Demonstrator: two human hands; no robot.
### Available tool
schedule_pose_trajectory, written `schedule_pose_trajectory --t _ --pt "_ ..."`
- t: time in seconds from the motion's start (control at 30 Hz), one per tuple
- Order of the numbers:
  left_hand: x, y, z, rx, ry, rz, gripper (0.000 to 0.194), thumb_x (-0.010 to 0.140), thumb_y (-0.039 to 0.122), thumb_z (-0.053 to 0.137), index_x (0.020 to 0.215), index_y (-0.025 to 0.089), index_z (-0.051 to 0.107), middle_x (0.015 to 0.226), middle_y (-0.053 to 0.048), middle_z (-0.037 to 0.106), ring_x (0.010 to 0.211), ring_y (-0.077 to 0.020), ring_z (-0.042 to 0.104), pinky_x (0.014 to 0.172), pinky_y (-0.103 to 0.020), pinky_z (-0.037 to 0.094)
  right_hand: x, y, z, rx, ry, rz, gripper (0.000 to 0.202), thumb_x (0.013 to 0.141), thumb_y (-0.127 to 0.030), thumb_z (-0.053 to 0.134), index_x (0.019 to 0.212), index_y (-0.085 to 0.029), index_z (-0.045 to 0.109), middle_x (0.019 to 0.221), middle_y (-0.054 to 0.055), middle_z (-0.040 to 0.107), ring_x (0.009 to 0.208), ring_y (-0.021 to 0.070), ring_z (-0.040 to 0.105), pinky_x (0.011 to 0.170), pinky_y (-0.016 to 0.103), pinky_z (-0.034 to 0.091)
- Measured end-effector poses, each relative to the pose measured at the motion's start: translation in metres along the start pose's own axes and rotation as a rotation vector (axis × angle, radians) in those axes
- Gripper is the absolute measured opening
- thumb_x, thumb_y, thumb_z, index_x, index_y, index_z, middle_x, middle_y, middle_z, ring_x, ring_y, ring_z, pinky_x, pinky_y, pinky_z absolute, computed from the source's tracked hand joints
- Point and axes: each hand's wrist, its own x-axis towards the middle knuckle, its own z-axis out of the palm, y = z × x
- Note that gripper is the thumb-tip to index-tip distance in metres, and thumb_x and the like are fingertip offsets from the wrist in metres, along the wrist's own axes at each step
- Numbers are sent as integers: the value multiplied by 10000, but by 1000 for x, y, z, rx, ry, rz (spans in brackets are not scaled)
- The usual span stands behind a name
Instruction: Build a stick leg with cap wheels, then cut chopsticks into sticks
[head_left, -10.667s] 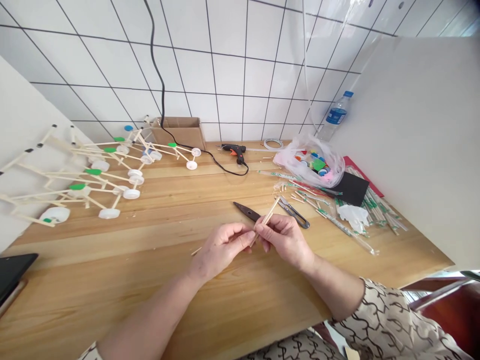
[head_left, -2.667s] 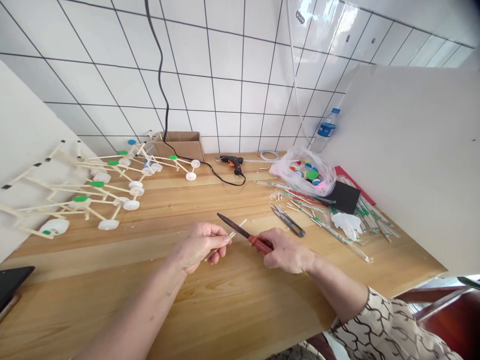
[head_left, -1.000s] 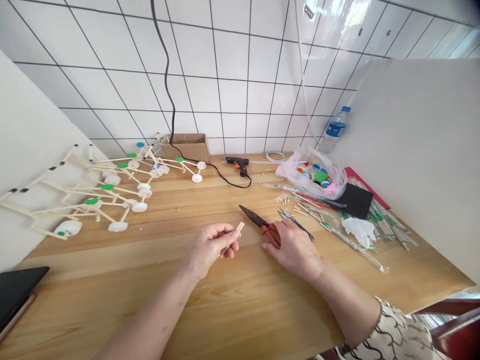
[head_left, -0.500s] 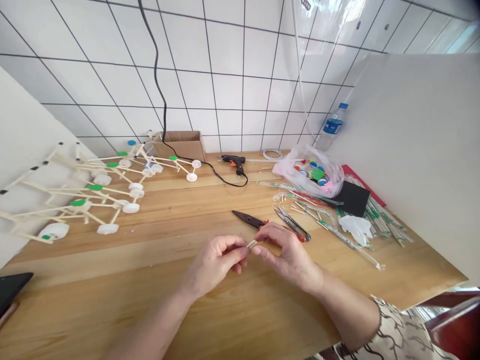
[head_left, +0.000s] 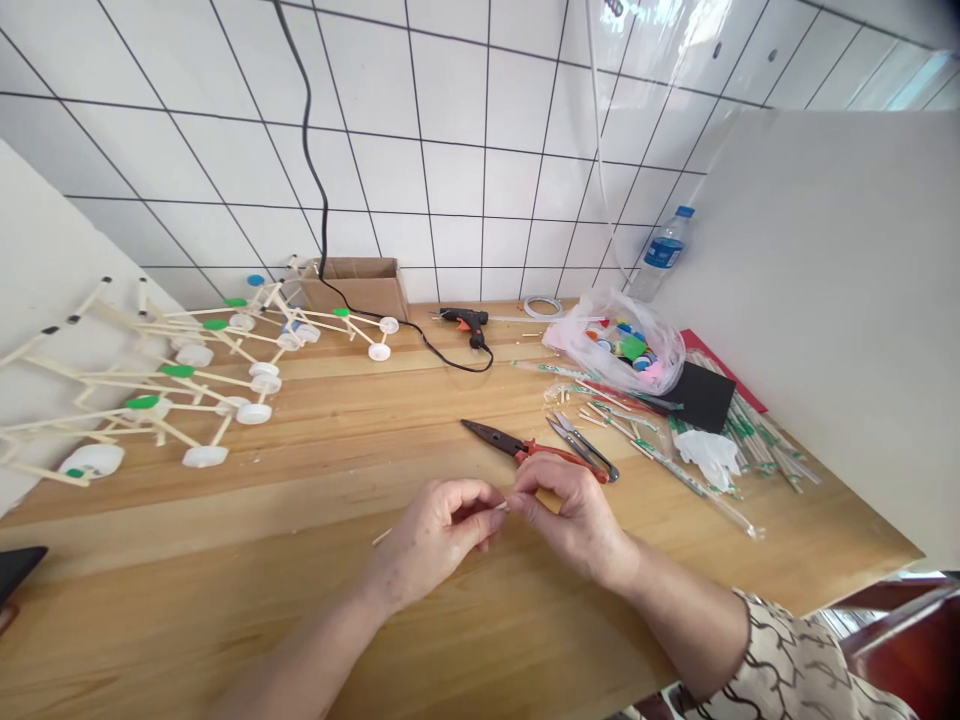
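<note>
Stick (head_left: 502, 507): pale, mostly hidden, between both hands over tabletop (head_left: 322, 440) | left hand (head_left: 439, 535): thumb and forefinger pinched on it | right hand (head_left: 577, 515): fingertips pinched at its exposed end, partly hiding pliers (head_left: 517, 446) | handling, judged: light, stiff, likely to snap if bent; best gripped close to the ends, gently

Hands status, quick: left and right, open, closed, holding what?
Left hand: closed, holding a stick.
Right hand: closed, right at the stick's tip; can't tell whether it grips it.
</note>
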Motion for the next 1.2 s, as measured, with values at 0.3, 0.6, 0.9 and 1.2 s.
schedule_pose_trajectory --t 0.3,0.6,0.9,1.2 --pt "1 1 -6 -17 85 -12 199 798 322 517 697 169 595 644 -4 608 600 -134 555 615 -232 425 5 3 -14 100 165 112 146 798 -251 559 678 -169 572 732 43 614 729 164 569 715 293 439" --pt "-1 0 -6 57 196 22 229 788 317 506 627 165 568 559 12 553 518 -111 499 520 -215 382 6 7 -15 131 183 144 194 799 -322 575 675 -173 586 722 43 628 731 178 580 727 314 445" --pt "-4 -2 -8 158 242 34 233 794 306 488 625 163 560 528 22 524 473 -99 468 463 -200 357 4 5 -19 -32 79 6 161 802 -255 592 947 -194 625 915 68 602 855 183 573 753 308 463" --pt "-3 -7 -8 313 271 101 224 804 273 471 626 169 559 520 31 484 469 -92 435 444 -189 340 6 17 -12 -354 -36 -200 140 853 -160 516 788 -181 638 753 54 625 786 178 574 742 320 425"
